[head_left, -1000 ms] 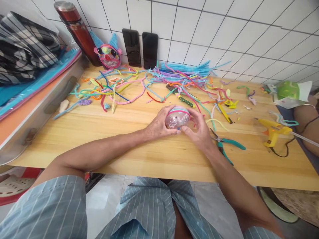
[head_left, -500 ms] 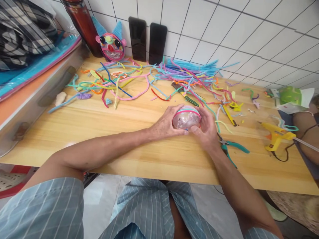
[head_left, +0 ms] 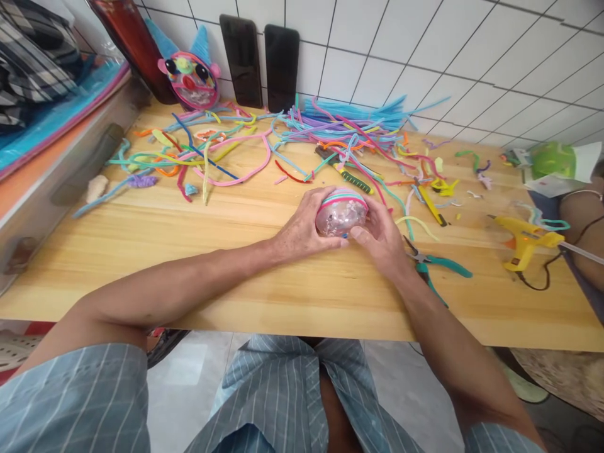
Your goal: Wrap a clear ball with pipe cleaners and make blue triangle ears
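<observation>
Between my two hands is a clear plastic ball (head_left: 340,219) with pink, white and teal pipe cleaner bands around its upper part. My left hand (head_left: 309,221) is curled around its left side, thumb along the bottom. On the right side, my right hand (head_left: 381,236) grips it with the thumb at the lower front. A small blue bit shows at the ball's lower edge; its underside is hidden. Just beyond the hands lies a green-and-black handled tool (head_left: 355,180). Teal-handled pliers (head_left: 427,259) rest beside my right wrist.
Loose pipe cleaners (head_left: 226,157) and a blue-purple bundle (head_left: 349,123) spread along the back. A decorated face figure (head_left: 191,82) and two phones (head_left: 282,69) lean near the tiled wall. A yellow glue gun (head_left: 523,242) with its cord lies right; a plastic bin (head_left: 70,170) stands left.
The camera view has shifted slightly, so the objects at the back sit a little higher and further left. Both hands still hold the ball in nearly the same grip.
</observation>
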